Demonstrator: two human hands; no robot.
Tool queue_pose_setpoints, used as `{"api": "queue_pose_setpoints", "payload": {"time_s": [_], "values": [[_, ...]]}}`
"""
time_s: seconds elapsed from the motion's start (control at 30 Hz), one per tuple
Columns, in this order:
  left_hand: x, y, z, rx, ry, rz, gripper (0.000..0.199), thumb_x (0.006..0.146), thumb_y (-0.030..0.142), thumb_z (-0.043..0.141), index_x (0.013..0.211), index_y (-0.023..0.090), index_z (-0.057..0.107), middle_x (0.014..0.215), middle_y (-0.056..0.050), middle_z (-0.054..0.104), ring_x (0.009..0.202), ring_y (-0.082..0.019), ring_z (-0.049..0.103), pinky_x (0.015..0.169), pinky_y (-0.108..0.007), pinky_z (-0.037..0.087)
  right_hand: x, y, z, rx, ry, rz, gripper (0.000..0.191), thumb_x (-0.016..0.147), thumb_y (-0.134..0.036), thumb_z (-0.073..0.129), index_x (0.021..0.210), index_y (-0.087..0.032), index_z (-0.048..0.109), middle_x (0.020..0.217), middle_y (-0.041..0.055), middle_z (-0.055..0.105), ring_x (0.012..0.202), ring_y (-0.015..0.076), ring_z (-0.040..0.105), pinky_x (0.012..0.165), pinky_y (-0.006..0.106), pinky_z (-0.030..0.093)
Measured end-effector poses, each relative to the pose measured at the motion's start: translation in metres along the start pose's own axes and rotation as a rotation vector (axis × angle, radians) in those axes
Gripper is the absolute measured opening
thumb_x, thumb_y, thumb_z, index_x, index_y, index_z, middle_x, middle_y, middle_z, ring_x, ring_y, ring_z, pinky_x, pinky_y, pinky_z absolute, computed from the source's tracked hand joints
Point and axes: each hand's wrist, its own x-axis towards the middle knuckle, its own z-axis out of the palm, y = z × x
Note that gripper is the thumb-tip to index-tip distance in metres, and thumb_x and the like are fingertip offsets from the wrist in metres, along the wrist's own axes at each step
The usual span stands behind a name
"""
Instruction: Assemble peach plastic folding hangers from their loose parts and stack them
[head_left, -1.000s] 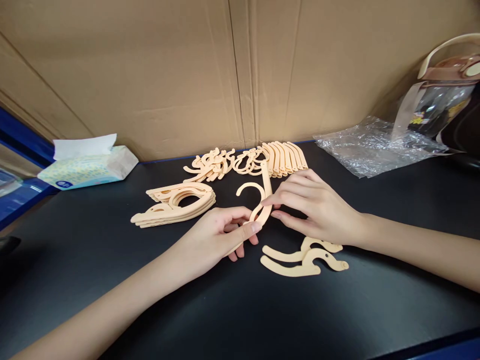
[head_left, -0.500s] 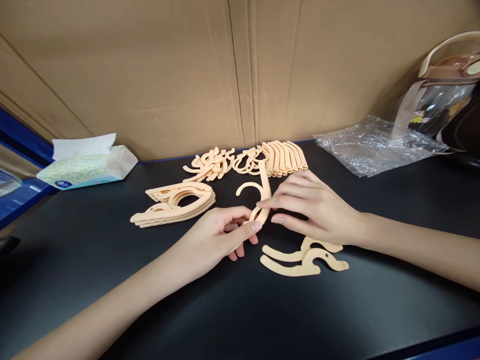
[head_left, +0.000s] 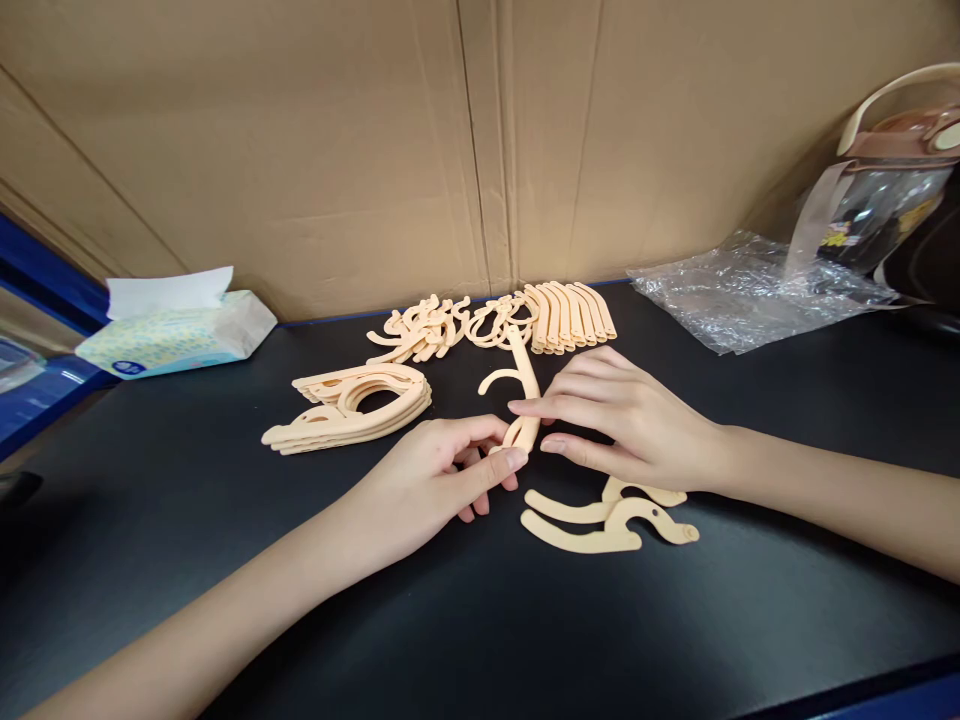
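Note:
Between thumb and fingers, my left hand (head_left: 457, 465) pinches the lower end of a beige hooked plastic piece (head_left: 527, 375), which stands up from the grip with its hook curving left. My right hand (head_left: 622, 415) rests its index fingertip against the right side of that piece, the thumb held apart below. Two loose curved beige pieces (head_left: 585, 541) lie on the black table (head_left: 420, 630) below my right hand. A stack of flat beige pieces (head_left: 375, 425) is left of the held piece.
Along the back lie a heap of small hooked pieces (head_left: 427, 328), ring-like pieces (head_left: 491, 322) and a row of curved arms (head_left: 574, 315). A tissue pack (head_left: 180, 335) sits at the left. Clear plastic wrap (head_left: 742, 290) and a bottle (head_left: 885, 200) are at the right.
The top of the held piece has tilted slightly left, and its hook has turned and looks narrower. Both hands stay almost in place.

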Motion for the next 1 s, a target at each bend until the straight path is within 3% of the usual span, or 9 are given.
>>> {"api": "queue_pose_setpoints", "payload": {"time_s": [0.23,0.47,0.73,1.0], "values": [[0.000,0.005,0.002,0.208,0.030,0.046,0.029,0.091,0.044,0.048,0.082,0.019,0.059,0.075,0.002,0.064,0.057,-0.010,0.057,0.050,-0.019,0.039,0.002,-0.002,-0.001,0.059,-0.007,0.043,0.025,0.096,-0.032,0.046,0.109,-0.017,0.061,0.091,0.0041,0.065,0.085,0.0161,0.054,0.083,0.032,0.038],[-0.001,0.007,0.006,0.371,0.077,0.109,0.035,0.093,0.046,0.042,0.084,0.020,0.063,0.065,0.004,0.054,0.053,-0.009,0.045,0.048,-0.019,0.030,0.003,-0.001,-0.002,0.099,-0.021,0.090,0.023,0.097,-0.033,0.044,0.104,-0.018,0.060,0.091,0.0039,0.065,0.085,0.0167,0.054,0.083,0.032,0.035],[-0.004,0.008,0.008,0.388,0.068,0.115,0.030,0.093,0.045,0.044,0.089,0.021,0.062,0.070,0.005,0.055,0.053,-0.009,0.043,0.050,-0.020,0.030,0.004,0.003,-0.001,0.089,0.067,0.305,0.026,0.098,-0.037,0.042,0.089,-0.020,0.059,0.084,0.0013,0.066,0.084,0.0169,0.058,0.085,0.034,0.035],[-0.003,0.004,0.007,0.445,0.079,0.136,0.029,0.094,0.044,0.043,0.102,0.025,0.063,0.077,0.004,0.062,0.056,-0.010,0.047,0.054,-0.021,0.032,0.003,0.012,0.003,0.077,0.112,0.446,0.009,0.091,-0.022,0.049,0.082,-0.021,0.051,0.072,-0.0028,0.062,0.076,0.0157,0.056,0.080,0.032,0.035]]}}
